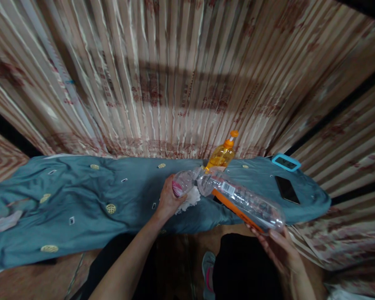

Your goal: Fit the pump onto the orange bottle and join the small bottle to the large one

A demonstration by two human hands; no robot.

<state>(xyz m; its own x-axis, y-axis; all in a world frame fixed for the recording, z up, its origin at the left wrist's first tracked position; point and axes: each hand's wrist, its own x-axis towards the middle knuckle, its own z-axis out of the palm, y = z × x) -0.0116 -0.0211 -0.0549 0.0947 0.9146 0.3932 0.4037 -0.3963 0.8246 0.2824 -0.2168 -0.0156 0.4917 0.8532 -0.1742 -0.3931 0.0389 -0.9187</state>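
Observation:
My left hand point(168, 199) is closed round a small clear plastic bottle point(185, 181) with a pink cap, held over a white crumpled cloth point(190, 198) on the blue-grey fabric surface point(81, 200). My right hand point(276, 243) grips the base of a large clear plastic bottle point(242, 197), which is tilted with its neck down against the mouth of the small bottle. An orange strip or box edge point(237, 210) lies under the large bottle.
An orange-capped bottle of yellow liquid point(221, 155) stands behind the two bottles. A black phone point(286, 189) and a blue-framed device point(286, 162) lie at the right. A striped curtain point(187, 75) hangs behind. A grey shoe point(208, 266) shows below.

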